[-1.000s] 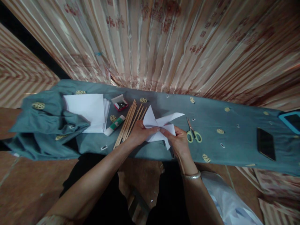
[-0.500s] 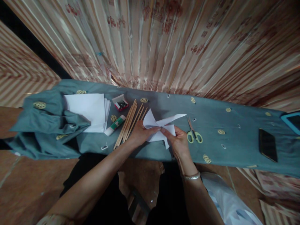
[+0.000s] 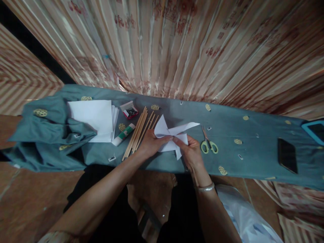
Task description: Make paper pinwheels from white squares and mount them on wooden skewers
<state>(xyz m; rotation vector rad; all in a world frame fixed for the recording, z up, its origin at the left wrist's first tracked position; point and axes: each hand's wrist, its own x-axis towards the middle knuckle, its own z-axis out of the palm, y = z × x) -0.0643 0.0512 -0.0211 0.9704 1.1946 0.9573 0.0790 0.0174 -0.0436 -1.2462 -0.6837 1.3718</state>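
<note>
A white paper pinwheel [image 3: 164, 130] with folded blades is held over the near edge of the cloth-covered table. My left hand [image 3: 152, 143] grips its left side, the thumb pressed near the middle. From the right, my right hand [image 3: 191, 152] pinches it, its thumb tip almost meeting the left one at the centre. What lies under the thumbs is hidden. Just left of the hands is a bundle of thin wooden sticks [image 3: 138, 133]. Green-handled scissors [image 3: 209, 145] lie close to the right hand, points away from me.
A glue stick [image 3: 123, 134], a small red box of metal pins [image 3: 130, 111] and a stack of white paper [image 3: 93, 118] lie left on the grey-green cloth [image 3: 227, 125]. A phone [image 3: 287, 155] and a blue-edged device [image 3: 315, 130] lie right. A plastic bag [image 3: 243, 209] stands below.
Both hands keep nearly the same hold on the pinwheel. The whole view has shifted very slightly; the things on the table have not moved.
</note>
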